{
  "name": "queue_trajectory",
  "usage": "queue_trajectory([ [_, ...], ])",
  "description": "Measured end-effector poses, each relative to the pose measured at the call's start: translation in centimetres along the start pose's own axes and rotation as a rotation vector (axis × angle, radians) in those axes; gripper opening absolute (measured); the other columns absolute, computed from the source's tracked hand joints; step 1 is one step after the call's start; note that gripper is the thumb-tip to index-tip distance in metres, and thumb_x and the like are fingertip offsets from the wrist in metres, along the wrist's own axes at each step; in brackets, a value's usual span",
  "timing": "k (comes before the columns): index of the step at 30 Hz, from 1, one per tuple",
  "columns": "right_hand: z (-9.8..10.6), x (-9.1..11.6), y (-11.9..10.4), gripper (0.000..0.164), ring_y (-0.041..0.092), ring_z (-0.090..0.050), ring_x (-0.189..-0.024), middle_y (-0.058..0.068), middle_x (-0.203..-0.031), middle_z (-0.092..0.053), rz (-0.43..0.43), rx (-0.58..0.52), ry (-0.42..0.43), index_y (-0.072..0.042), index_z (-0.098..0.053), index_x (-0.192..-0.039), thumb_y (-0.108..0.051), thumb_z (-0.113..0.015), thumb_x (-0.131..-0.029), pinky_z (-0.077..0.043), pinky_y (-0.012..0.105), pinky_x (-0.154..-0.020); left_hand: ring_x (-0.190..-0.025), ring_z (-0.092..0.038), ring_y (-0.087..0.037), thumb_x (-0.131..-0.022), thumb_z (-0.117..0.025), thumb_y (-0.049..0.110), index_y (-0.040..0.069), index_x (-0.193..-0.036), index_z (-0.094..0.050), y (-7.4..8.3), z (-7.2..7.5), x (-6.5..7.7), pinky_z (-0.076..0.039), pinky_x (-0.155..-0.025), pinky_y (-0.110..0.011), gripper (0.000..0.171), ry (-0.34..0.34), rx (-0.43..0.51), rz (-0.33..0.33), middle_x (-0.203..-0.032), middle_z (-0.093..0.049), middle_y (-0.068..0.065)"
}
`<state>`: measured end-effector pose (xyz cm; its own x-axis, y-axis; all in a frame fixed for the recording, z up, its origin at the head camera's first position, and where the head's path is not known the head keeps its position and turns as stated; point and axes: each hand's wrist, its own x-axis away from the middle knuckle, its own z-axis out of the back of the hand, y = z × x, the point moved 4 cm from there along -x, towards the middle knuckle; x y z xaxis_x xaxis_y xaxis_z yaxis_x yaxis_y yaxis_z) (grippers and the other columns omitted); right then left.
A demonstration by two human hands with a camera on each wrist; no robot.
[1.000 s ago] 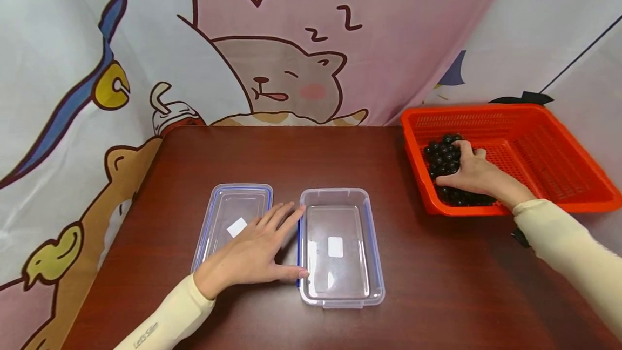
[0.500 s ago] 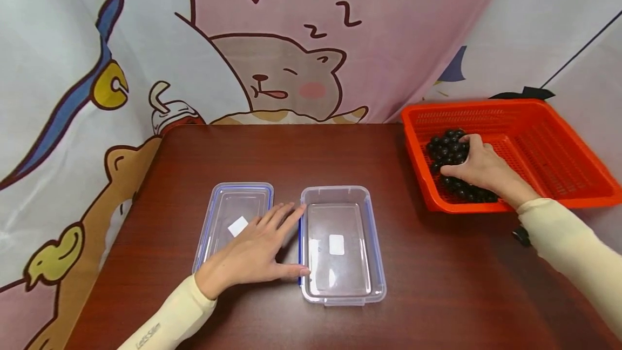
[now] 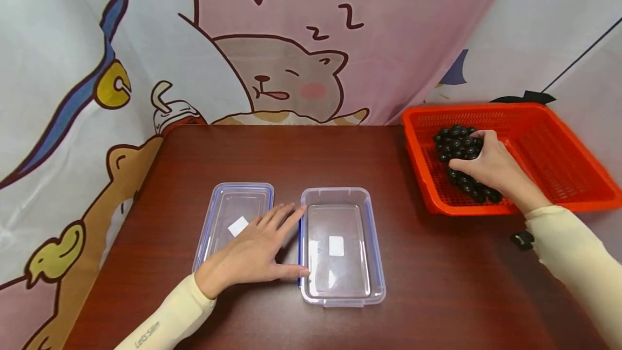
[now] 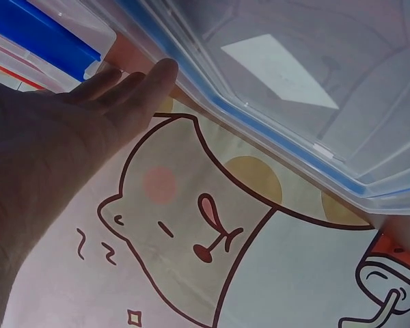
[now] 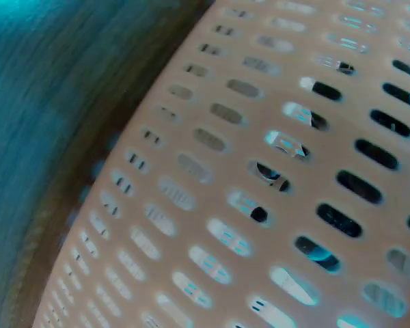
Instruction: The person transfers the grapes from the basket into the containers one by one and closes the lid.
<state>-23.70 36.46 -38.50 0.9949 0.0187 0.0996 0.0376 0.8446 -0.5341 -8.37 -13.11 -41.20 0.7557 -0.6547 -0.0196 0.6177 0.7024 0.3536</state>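
In the head view, black grapes (image 3: 455, 143) lie heaped at the left end of a red perforated basket (image 3: 568, 161). My right hand (image 3: 493, 166) grips the bunch from the right, thumb and fingers curled about it; the palm side is hidden. On the table, a clear rectangular container (image 3: 340, 280) with a white label stands with nothing inside. My left hand (image 3: 252, 253) is spread, its thumb and index fingertip at the container's left rim. Under that hand lies the blue-edged lid (image 3: 225, 209), also seen in the left wrist view near the left hand (image 4: 61, 143).
A small black object (image 3: 523, 240) is by the right sleeve, in front of the basket. A printed cartoon curtain (image 3: 291, 69) borders the table (image 3: 286, 161) at the back and sides. Close-up slotted plastic (image 5: 219, 198), oddly coloured, fills most of the right wrist view.
My right hand has shifted slightly right within the basket, and the grapes have moved with it, away from the basket's left wall. The left hand, container and lid have stayed put.
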Motion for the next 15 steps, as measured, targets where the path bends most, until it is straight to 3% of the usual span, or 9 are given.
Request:
queue_trajectory([
  [7, 1.8, 0.8, -1.3, 0.099, 0.061, -0.043, -0.126, 0.047, -0.146, -0.035, -0.001, -0.048, 0.042, 0.013, -0.017, -0.161, -0.042, -0.074, -0.101, -0.035, 0.080, -0.104, -0.154, -0.038, -0.047, -0.093, -0.062, 0.085, 0.012, -0.175, -0.022, -0.1, -0.1, 0.2, -0.043, -0.112, -0.067, 0.117, -0.005, 0.004, 0.007, -0.168, -0.039, -0.024],
  [15, 3.0, 3.5, -5.3, 0.098, 0.057, -0.046, -0.123, 0.041, -0.147, -0.039, 0.017, -0.089, 0.068, 0.001, -0.014, -0.166, -0.045, -0.072, -0.101, -0.041, 0.080, -0.097, -0.153, -0.038, -0.047, -0.091, -0.064, 0.085, 0.013, -0.176, -0.022, -0.1, -0.2, -0.1, -0.042, -0.112, -0.070, 0.118, -0.019, 0.001, 0.021, -0.168, -0.040, -0.022],
])
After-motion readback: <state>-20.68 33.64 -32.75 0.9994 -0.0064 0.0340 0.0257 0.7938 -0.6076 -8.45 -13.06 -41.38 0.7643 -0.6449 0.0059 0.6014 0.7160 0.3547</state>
